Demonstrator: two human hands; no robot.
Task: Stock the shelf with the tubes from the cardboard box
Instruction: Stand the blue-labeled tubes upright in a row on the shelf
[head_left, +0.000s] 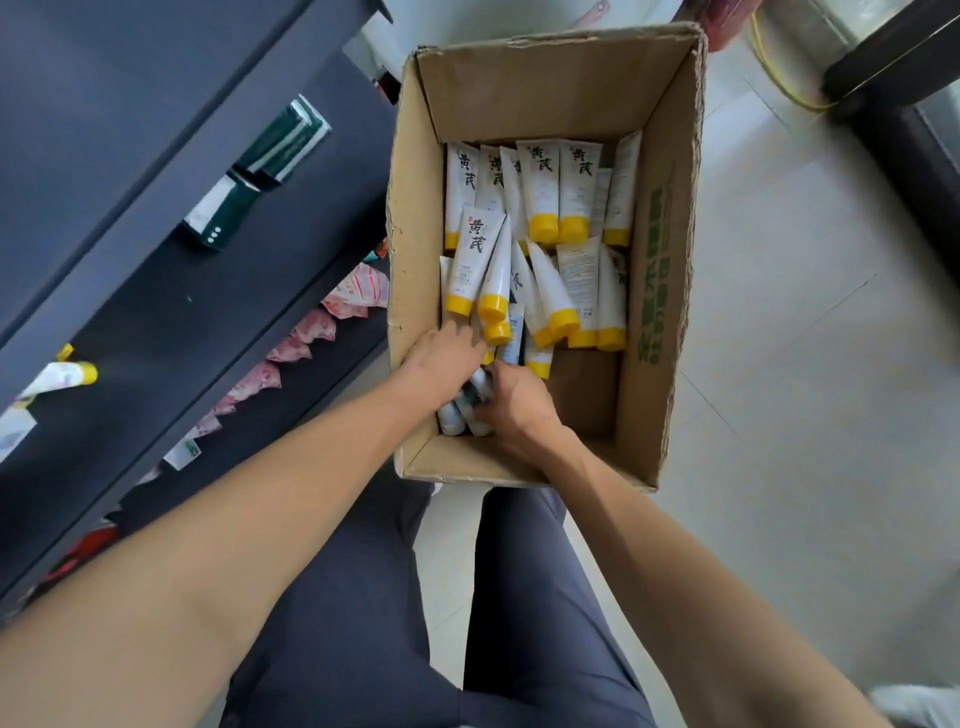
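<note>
While both hands reach into the cardboard box, the left grip and right grip clamp a bundle of tubes near its front-left wall; some fifteen yellow-capped tubes fill the far end, bare cardboard front-right. One tube lies on the shelf.

Bare box floor right of hands, tubes beyond

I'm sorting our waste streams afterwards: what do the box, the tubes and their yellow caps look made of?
Cardboard box: brown corrugated card, matte; the rim is frayed and its walls dented. Tubes: probably soft plastic, smooth white with a slight sheen and printed lettering; laminate cannot be ruled out. Yellow caps: apparently rigid moulded plastic, evenly coloured and smooth.
</note>
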